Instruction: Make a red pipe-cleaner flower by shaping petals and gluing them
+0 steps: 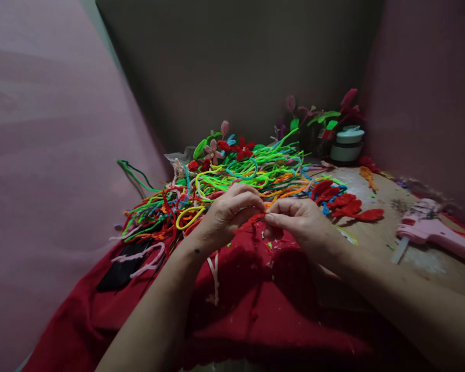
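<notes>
Over the red cloth [279,299], my left hand [232,209] and my right hand [300,219] meet at the fingertips. Between them is a red pipe cleaner [254,218], pinched by both; its exact shape is partly hidden by my fingers. Just behind my hands lies a large heap of pipe cleaners [248,173] in green, yellow, orange, red and blue. Several red fuzzy petals [349,205] rest to the right of my right hand. A pale bent pipe cleaner [216,279] lies on the cloth below my left hand.
A pink hot glue gun [430,225] lies on the tan board at right. Behind it stands a lidded pale-green jar [346,145] near finished fuzzy flowers [325,118]. More flowers [213,153] sit behind the heap. A dark flat object [118,274] rests at left.
</notes>
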Available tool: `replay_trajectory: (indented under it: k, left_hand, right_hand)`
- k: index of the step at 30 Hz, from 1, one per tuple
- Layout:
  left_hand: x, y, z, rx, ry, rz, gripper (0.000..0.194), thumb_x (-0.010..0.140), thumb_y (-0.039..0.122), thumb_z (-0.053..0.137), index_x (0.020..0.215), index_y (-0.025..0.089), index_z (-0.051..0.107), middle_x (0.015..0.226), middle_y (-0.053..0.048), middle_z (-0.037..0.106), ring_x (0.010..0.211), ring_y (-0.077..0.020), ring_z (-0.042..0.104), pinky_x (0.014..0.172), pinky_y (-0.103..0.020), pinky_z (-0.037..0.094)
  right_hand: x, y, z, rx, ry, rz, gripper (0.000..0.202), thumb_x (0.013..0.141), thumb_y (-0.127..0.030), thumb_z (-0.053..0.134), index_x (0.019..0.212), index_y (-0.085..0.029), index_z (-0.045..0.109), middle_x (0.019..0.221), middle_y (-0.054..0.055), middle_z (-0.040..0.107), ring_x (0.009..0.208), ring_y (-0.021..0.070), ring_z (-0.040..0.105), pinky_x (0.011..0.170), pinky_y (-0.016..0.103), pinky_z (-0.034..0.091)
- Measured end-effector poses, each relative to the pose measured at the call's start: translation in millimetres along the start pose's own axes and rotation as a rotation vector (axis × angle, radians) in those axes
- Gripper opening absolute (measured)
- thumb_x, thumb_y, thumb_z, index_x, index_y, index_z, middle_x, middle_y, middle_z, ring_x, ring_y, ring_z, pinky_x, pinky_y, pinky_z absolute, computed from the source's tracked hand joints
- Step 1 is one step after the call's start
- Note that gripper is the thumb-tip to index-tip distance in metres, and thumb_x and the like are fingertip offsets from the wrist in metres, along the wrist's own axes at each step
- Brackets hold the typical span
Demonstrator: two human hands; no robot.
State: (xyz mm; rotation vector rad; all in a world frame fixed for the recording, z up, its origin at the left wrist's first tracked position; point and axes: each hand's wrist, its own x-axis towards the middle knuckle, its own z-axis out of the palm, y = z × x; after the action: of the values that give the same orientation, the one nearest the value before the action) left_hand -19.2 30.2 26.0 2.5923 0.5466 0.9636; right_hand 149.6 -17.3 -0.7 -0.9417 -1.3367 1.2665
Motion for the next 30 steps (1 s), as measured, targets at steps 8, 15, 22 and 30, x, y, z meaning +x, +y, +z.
replay_trajectory:
  k: [8, 15, 22, 30]
  left_hand:
    - [-0.3, 6.5, 6.9, -0.302, -0.021, -0.422, 0.016, 0.078, 0.029, 0.059, 0.070, 0.015, 0.057, 0.070, 0.000, 0.053, 0.069, -0.0126, 0.049, 0.067, -0.027, 0.040]
    - [-2.7, -3.1, 19.0, -0.844, -0.037, -0.708, 0.021, 0.069, 0.030, 0.065, 0.066, 0.012, 0.054, 0.061, 0.001, 0.047, 0.058, -0.0089, 0.043, 0.060, -0.024, 0.035]
    - [-0.3, -1.1, 9.9, -0.472, 0.092, -0.586, 0.021, 0.079, 0.033, 0.057, 0.072, 0.014, 0.051, 0.063, 0.004, 0.045, 0.057, -0.0068, 0.036, 0.055, -0.020, 0.030]
    - [0.2, 2.0, 17.0, -0.066, 0.084, -0.483, 0.016, 0.081, 0.028, 0.052, 0.072, 0.015, 0.056, 0.066, 0.002, 0.050, 0.062, -0.0101, 0.042, 0.060, -0.023, 0.033]
  right_hand:
    - [-2.5, 2.9, -0.3, -0.208, 0.048, -0.068, 0.016, 0.073, -0.022, 0.056, 0.059, -0.017, 0.055, 0.051, 0.000, 0.059, 0.047, 0.0105, 0.051, 0.051, 0.024, 0.039]
    - [-5.0, 11.5, 1.6, -0.708, 0.191, -0.501, 0.016, 0.076, -0.015, 0.050, 0.062, -0.016, 0.058, 0.057, 0.001, 0.057, 0.054, 0.0116, 0.049, 0.057, 0.026, 0.035]
    - [7.0, 10.2, -5.4, -0.050, -0.031, 0.039, 0.022, 0.075, -0.032, 0.059, 0.063, -0.014, 0.060, 0.058, 0.002, 0.063, 0.050, 0.0095, 0.051, 0.054, 0.024, 0.041]
    - [7.9, 12.6, -5.3, -0.272, 0.101, 0.038, 0.017, 0.074, -0.025, 0.058, 0.060, -0.016, 0.060, 0.053, 0.001, 0.061, 0.046, 0.0110, 0.052, 0.048, 0.024, 0.040]
